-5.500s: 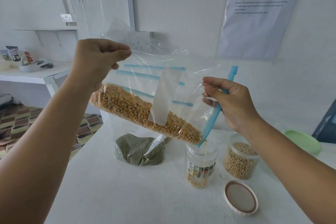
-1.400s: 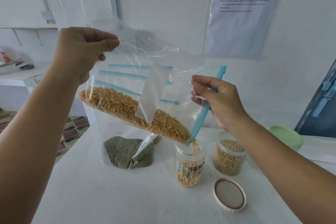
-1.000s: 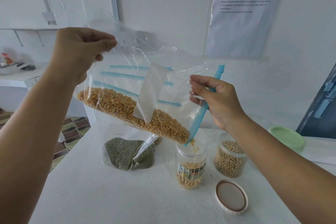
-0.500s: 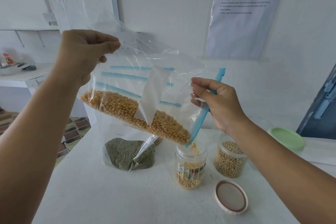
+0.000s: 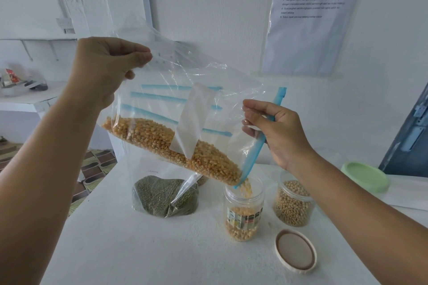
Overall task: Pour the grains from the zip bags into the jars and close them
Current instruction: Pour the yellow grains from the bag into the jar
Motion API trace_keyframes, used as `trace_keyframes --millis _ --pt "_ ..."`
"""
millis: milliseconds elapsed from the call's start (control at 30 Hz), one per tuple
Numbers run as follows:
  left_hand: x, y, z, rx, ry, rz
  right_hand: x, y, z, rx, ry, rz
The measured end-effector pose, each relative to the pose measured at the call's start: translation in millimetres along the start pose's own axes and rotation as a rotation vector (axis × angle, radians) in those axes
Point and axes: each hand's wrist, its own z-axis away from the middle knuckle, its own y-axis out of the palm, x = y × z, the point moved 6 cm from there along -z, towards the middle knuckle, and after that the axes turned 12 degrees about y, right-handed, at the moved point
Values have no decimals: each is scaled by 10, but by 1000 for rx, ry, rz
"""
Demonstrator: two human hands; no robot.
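Clear, limp plastic zip bag with blue seal strip [image 5: 185,109], holding yellow corn kernels [image 5: 171,146]: tilted above the white bench [image 5: 139,250], low corner over the open clear plastic jar [image 5: 243,210], centre. Left hand [image 5: 104,71] fingers pinch the raised far corner; right hand [image 5: 278,132] fingers pinch the seal. Likely slippery, sagging under shifting weight; best gripped at corners and stiff strip.

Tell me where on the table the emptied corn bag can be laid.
Bare tabletop lies in front of the mung bean bag, left of the corn jar. It is crowded at right: corn jar, soybean jar and loose lid cluster together.
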Motion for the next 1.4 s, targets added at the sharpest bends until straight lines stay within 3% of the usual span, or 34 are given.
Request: trace_keyframes --millis 1400 --pt "37 -12 -11 -3 -18 5 20 -2 14 -8 -7 7"
